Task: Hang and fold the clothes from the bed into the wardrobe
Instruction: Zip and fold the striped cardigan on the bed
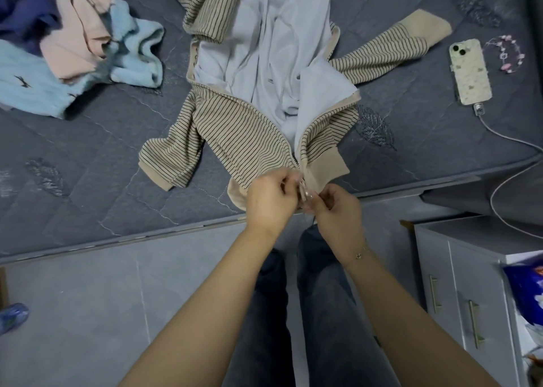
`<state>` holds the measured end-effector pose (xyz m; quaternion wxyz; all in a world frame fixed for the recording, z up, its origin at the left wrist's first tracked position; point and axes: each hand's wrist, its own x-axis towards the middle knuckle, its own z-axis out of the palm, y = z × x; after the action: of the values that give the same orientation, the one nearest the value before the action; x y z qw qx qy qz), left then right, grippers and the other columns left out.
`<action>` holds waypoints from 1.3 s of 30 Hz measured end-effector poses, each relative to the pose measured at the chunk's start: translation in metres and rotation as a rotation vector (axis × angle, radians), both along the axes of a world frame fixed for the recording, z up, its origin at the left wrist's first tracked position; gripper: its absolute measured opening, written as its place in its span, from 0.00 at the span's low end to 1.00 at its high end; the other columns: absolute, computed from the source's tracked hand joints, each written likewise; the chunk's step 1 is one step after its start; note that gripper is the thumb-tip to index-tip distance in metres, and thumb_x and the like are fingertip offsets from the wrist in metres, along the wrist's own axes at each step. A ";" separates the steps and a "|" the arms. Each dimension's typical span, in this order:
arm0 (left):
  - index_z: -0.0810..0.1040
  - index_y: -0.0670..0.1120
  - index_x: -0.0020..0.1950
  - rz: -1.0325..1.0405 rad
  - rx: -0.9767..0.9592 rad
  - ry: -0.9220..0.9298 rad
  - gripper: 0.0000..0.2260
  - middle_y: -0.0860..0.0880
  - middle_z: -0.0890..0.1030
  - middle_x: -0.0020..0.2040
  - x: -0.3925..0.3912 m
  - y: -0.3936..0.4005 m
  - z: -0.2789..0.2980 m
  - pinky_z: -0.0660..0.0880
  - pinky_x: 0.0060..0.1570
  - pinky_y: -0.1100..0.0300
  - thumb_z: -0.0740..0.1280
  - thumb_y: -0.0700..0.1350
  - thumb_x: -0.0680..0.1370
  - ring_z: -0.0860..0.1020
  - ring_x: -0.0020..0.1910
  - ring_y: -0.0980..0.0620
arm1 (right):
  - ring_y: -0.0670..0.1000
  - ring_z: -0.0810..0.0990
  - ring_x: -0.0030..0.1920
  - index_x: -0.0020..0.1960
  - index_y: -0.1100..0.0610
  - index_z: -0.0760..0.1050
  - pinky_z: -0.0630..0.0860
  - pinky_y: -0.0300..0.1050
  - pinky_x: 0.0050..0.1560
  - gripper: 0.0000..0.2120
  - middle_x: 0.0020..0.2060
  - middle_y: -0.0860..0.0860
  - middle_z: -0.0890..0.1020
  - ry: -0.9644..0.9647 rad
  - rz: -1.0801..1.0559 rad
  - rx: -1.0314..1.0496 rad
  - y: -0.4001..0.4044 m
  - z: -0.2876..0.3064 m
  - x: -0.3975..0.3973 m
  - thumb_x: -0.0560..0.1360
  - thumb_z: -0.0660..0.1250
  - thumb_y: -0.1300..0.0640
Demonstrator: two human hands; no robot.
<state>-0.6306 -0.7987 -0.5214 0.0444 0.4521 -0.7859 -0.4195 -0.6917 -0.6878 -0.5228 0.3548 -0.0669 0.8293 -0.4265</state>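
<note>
Fingers first: the left hand (271,200) is curled in tight, thumb and fingertips pinching the hem at the bottom of the zip, and the right hand (338,210) meets it from the other side, fingers bent and nipping the small metal zip end between them; both hands are touching right at the jacket's lower edge. That's the striped jacket (249,131), soft knit in beige with thin dark stripes, plain beige ribbed cuffs and hem, pale grey-white lining showing where the front lies open above the hands. It's spread flat on the bed (117,157), hem at the near edge of the mattress, one sleeve flung out beyond the jacket to the right, the other bunched just left of it. The bed cover is dark grey, quilted, with stitched leaf shapes. Well left of the jacket, up toward the far side, there's a heap of clothes (67,42): fluffy light blue, smooth peach, navy. Right of the jacket, past the sleeve cuff, a phone (470,72) lies face down in a pale patterned case, cable (505,139) plugged in and trailing off the mattress edge, a beaded charm loop (505,53) just beside it. Bare quilt lies open on both sides of the jacket. Both forearms reach forward from below, wrists close together, a thin bracelet (360,254) on the right one. Below right of the jacket, a grey cabinet (458,275) with brass bar handles; grey tiled floor (102,298).
</note>
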 end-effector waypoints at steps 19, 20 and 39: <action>0.79 0.47 0.37 -0.181 0.084 0.005 0.09 0.52 0.81 0.33 -0.037 -0.063 0.004 0.75 0.38 0.61 0.69 0.45 0.77 0.79 0.34 0.53 | 0.54 0.76 0.41 0.41 0.56 0.67 0.66 0.46 0.37 0.15 0.38 0.48 0.72 0.383 0.735 0.184 -0.036 -0.005 -0.049 0.79 0.61 0.46; 0.79 0.47 0.37 -0.178 0.042 -0.007 0.09 0.53 0.80 0.32 -0.039 -0.067 0.007 0.74 0.38 0.60 0.69 0.45 0.77 0.78 0.33 0.53 | 0.55 0.76 0.38 0.39 0.56 0.65 0.64 0.45 0.36 0.15 0.35 0.48 0.71 0.399 0.727 0.137 -0.037 -0.005 -0.048 0.80 0.61 0.49; 0.79 0.48 0.36 -0.075 0.032 0.091 0.09 0.51 0.82 0.32 -0.064 -0.140 0.052 0.80 0.46 0.54 0.69 0.44 0.77 0.82 0.36 0.50 | 0.58 0.79 0.40 0.41 0.57 0.72 0.65 0.46 0.36 0.16 0.33 0.51 0.72 0.470 0.575 0.243 -0.108 0.007 -0.051 0.81 0.58 0.48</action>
<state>-0.6949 -0.9386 -0.4691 0.0572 0.4035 -0.7925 -0.4537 -0.7429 -0.7956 -0.5156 0.2654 -0.3501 0.8798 -0.1814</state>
